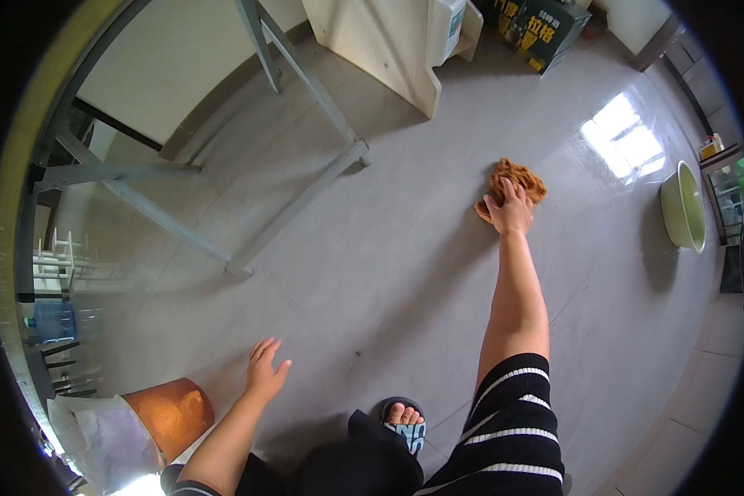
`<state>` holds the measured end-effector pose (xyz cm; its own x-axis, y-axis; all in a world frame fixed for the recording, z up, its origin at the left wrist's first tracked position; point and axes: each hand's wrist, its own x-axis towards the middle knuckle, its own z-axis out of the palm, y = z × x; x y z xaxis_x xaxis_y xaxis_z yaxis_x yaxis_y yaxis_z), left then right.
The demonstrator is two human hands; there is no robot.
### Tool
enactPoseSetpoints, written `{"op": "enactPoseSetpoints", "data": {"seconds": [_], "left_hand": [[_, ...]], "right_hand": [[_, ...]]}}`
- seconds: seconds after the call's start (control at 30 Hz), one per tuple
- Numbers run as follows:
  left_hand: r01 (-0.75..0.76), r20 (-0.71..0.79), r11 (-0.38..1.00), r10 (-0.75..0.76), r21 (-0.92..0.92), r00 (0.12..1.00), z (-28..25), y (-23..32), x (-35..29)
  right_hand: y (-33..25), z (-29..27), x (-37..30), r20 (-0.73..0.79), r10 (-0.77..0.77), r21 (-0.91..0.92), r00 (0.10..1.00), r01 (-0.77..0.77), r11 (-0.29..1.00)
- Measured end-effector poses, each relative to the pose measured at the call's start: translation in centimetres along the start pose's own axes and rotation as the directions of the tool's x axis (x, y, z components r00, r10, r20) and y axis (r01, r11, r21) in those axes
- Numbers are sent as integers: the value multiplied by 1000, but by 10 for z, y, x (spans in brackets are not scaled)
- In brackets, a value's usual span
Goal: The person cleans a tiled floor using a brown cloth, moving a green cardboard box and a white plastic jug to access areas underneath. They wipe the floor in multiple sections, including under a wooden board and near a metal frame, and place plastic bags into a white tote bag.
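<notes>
My right hand (512,209) presses a crumpled orange-brown cloth (521,175) against the grey tiled floor (405,240), with the arm stretched far forward. The cloth bunches up beyond and around the fingers, and a corner of it sticks out on the left of the hand. My left hand (266,372) hovers at the lower left, holding nothing, its fingers spread apart and the thumb out to the side.
A grey metal frame (306,202) stands on the floor at left. An orange bin with a plastic liner (170,413) is beside my left arm. A pale green basin (683,207) stands at far right, a wooden cabinet (380,41) and a dark green box (546,33) at the back.
</notes>
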<state>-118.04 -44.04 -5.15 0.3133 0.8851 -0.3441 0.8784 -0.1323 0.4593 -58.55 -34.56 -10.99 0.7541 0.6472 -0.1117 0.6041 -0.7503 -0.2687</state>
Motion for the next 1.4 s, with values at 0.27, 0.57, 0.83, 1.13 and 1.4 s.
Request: {"op": "enactPoseSetpoints", "data": {"seconds": [0.27, 0.57, 0.83, 1.13, 1.4], "left_hand": [[-91, -63, 996, 92, 13, 994, 19, 26, 11], [-218, -225, 976, 213, 3, 951, -2, 33, 2], [-62, -227, 998, 67, 31, 971, -22, -18, -39], [6, -158, 997, 7, 80, 987, -39, -8, -52], [-107, -133, 993, 100, -45, 986, 7, 24, 3]], "right_hand": [[-95, 62, -246, 127, -828, -36, 546, 837, 547], [-95, 64, -369, -268, -920, 695, 285, 719, 20], [-74, -39, -24, -511, -610, 529, 606, 781, 333], [-132, 35, 30, 25, -362, 143, 932, 355, 924], [-172, 85, -202, 13, -851, 102, 525, 846, 523]]}}
